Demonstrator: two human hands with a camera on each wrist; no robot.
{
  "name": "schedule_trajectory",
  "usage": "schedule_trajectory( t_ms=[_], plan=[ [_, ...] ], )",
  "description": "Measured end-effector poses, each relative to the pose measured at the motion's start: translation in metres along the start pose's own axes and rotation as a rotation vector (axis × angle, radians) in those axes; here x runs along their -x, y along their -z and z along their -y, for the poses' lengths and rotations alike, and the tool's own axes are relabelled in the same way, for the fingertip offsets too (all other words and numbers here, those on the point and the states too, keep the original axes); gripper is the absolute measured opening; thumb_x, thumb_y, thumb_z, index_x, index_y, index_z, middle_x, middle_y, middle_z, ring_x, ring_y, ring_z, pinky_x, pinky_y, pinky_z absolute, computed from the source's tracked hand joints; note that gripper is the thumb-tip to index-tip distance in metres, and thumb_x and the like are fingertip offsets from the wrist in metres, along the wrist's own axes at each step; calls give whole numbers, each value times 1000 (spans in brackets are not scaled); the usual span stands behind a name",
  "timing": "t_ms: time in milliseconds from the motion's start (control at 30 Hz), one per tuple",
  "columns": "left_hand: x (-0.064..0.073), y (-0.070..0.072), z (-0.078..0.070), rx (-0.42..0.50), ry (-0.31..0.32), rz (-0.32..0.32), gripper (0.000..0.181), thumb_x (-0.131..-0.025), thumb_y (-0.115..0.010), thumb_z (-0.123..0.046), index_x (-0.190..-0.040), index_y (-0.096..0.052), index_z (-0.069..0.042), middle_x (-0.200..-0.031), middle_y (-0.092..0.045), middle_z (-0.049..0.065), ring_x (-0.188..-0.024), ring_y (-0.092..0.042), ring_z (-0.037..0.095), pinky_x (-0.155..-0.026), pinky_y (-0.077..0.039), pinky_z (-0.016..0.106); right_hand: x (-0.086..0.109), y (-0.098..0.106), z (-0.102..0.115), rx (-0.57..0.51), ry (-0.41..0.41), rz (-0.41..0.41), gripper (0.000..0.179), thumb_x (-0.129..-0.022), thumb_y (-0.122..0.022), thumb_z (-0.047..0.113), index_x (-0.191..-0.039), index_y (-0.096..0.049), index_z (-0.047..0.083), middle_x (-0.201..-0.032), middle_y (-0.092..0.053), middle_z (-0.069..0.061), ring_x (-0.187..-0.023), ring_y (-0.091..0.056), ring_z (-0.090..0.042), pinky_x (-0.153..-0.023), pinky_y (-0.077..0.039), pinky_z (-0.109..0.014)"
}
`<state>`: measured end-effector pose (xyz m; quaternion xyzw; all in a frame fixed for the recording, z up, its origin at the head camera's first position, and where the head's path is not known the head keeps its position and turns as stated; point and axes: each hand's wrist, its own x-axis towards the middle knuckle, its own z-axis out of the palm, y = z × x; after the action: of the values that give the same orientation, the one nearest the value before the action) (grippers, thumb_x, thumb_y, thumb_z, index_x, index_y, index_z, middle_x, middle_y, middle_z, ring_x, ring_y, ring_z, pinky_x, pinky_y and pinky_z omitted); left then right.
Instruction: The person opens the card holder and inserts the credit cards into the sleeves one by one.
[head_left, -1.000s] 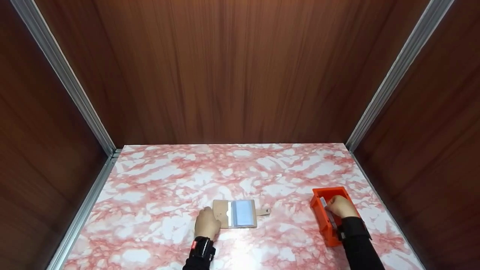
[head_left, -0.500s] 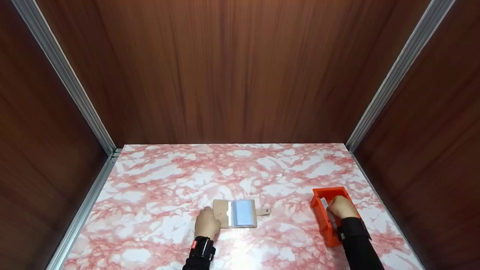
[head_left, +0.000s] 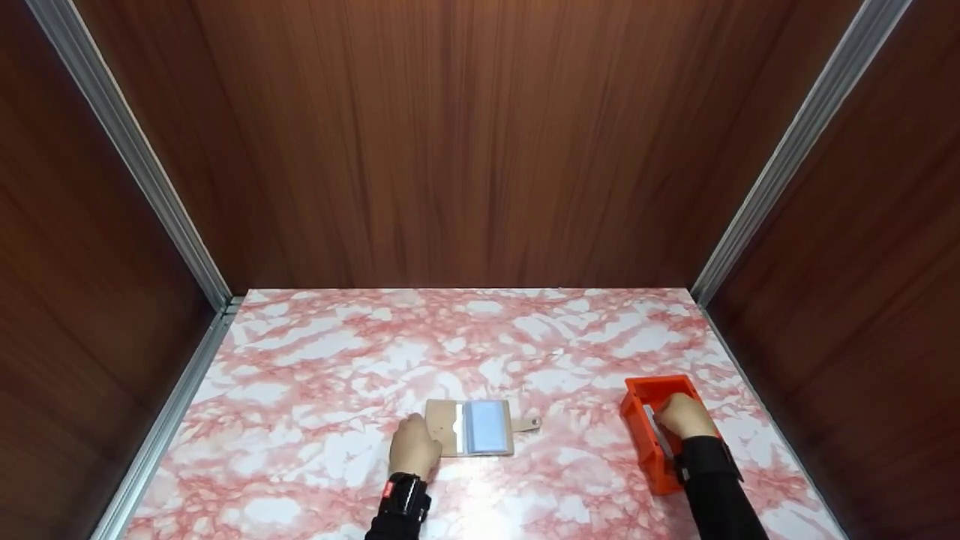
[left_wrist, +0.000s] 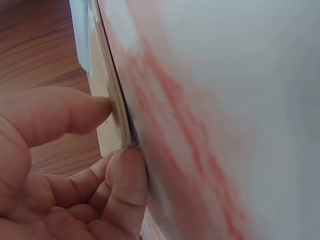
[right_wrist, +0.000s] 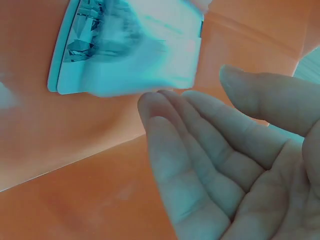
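1. Head: holding open wallet (head_left: 486, 427) on table (head_left: 375, 337) in left hand (head_left: 415, 448), with right hand (head_left: 685, 417) inside bin (head_left: 640, 435)
2. Left wrist: pinching wallet corner between thumb and fingers
3. Right wrist: gripping nothing, with fingers loosely bent just beside cards (right_wrist: 135, 55)

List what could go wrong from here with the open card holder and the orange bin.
The cards in the orange bin sit layered together, so the right hand, close by with its grip open, might pick up two at once or knock them askew. The left hand pinches only one side of the card holder, so the far side could shift or lift if bumped.
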<state>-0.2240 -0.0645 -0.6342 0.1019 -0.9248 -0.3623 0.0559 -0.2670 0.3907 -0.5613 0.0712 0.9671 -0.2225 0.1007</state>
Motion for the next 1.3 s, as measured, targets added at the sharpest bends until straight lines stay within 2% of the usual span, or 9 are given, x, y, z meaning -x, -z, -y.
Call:
schedule_trajectory(
  t_ms=[133, 333, 600, 833, 1000, 1167, 1300],
  plan=[
    [-1, 0, 1, -3, 12, 9, 29, -76, -71, 4, -103, -64, 12, -100, -69, 29, -92, -73, 45, -87, -60, 57, -3, -3, 0, -62, -40, 34, 33, -92, -62, 8, -63, -48, 17, -63, -34, 4, -62, -39, -18, -67, -37, -31],
    [0, 2, -1, 3, 6, 1, 26, -76, -72, 3, -100, -64, 10, -98, -69, 28, -90, -72, 44, -85, -60, 57, -7, -5, -2, -89, -88, 74, 28, -94, -61, 6, -68, -56, 15, -66, -34, 5, -68, -44, -19, -75, -41, -33],
    [0, 0, 1, 7, -4, -3, 27, -77, -71, 3, -101, -65, 11, -97, -69, 28, -90, -72, 44, -85, -59, 58, -8, -7, -1, -79, -52, 64, 16, -91, -66, 1, -76, -67, 7, -65, -36, 7, -67, -44, -19, -71, -41, -32],
    [0, -1, 2, -1, -6, -11, 28, -76, -73, 2, -101, -65, 11, -97, -69, 27, -90, -73, 45, -85, -60, 58, -5, -7, 1, -119, -35, 63, 9, -93, -68, 4, -87, -74, 0, -64, -42, 6, -70, -49, -19, -76, -46, -33],
    [-1, -1, 2, -6, -5, -10, 27, -75, -72, 3, -100, -64, 10, -97, -69, 27, -90, -72, 44, -85, -60, 57, -6, -7, -1, -120, -32, 59, 11, -94, -68, 6, -85, -72, 1, -65, -42, 5, -71, -50, -20, -76, -46, -34],
    [-1, -2, 2, -14, -5, -12, 30, -75, -71, 3, -103, -64, 11, -99, -69, 28, -91, -72, 45, -86, -60, 57, -7, -8, -2, -120, -38, 68, 18, -95, -68, 7, -77, -67, 6, -64, -35, 6, -67, -44, -18, -72, -40, -31],
    [-1, -1, 2, -15, -1, 1, 30, -76, -71, 3, -104, -64, 13, -99, -69, 28, -91, -73, 44, -86, -60, 57, -7, -6, -2, -109, -38, 80, 27, -94, -66, 8, -69, -56, 13, -65, -33, 6, -66, -41, -17, -70, -38, -30]
  ],
)
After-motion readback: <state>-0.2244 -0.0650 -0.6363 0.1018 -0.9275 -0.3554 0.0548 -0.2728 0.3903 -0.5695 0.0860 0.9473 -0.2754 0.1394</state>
